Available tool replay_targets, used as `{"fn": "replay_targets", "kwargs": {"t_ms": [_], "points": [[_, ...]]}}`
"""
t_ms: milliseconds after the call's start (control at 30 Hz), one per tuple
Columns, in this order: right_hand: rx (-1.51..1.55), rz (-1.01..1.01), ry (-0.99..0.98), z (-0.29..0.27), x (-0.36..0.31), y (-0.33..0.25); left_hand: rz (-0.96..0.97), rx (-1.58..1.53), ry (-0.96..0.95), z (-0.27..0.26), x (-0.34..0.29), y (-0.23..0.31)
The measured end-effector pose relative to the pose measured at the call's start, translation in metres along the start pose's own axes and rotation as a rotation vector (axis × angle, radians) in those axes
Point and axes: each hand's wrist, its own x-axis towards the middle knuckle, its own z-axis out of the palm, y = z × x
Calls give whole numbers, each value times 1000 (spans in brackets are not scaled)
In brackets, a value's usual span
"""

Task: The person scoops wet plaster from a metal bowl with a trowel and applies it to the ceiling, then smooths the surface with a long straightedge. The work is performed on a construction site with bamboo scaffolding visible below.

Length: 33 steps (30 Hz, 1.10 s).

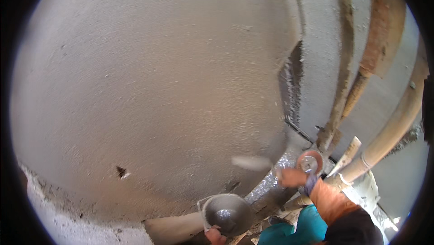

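- Grey, freshly plastered wall (149, 73) fills most of the head view, its surface rough and sandy, bulging with the lens.
- Near its lower left a small dark hole (120, 171) breaks the coat, and below that the plaster ends in a ragged edge over a paler base strip (68, 227).
- To the right the wall turns a corner (291, 77), where a dark, wet-looking seam runs down the edge.
- Beyond the corner stand weathered wooden poles (343, 64) and a thick bamboo pole (398, 123), leaning across the right side.
- The right hand (291, 177) reaches up from an orange sleeve (330, 200); its fingers are wrapped closed around the handle of a trowel (251, 162).
- The trowel blade is blurred, sticks out to the left of the knuckles and sits close against the wall just above the corner's foot; whether it touches the plaster cannot be told.
- The left hand (214, 235) is at the bottom edge, fingers curled over the near rim of a round metal pan (228, 213).
- The pan holds dark grey mortar and is below and left of the trowel, close to the wall's base.
- A round reddish object (309, 161) shows just behind the right hand.
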Motion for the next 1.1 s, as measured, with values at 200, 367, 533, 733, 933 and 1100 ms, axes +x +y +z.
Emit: {"fn": "replay_targets", "kwargs": {"t_ms": [200, 367, 533, 733, 933, 1100], "points": [[699, 145, -615, 109, 8, -39, 252, 85, -184, 71, 0, 38], [922, 239, -685, 146, 14, -61, 324, 144, -259, 84, -10, 49], [1379, 375, -824, 151, -27, -40, 228, 63, -259, 81, 7, 51], [1835, 335, -599, 71, -35, -112, -267, -415, -56, 10, 34, 16], [1578, -446, 324, -89, -40, -214, -184, -589, 110, -3, 43, 7], [1288, -900, 810, -133, 5, -330, 13, -315, 202, -72, 30, -31]]}}
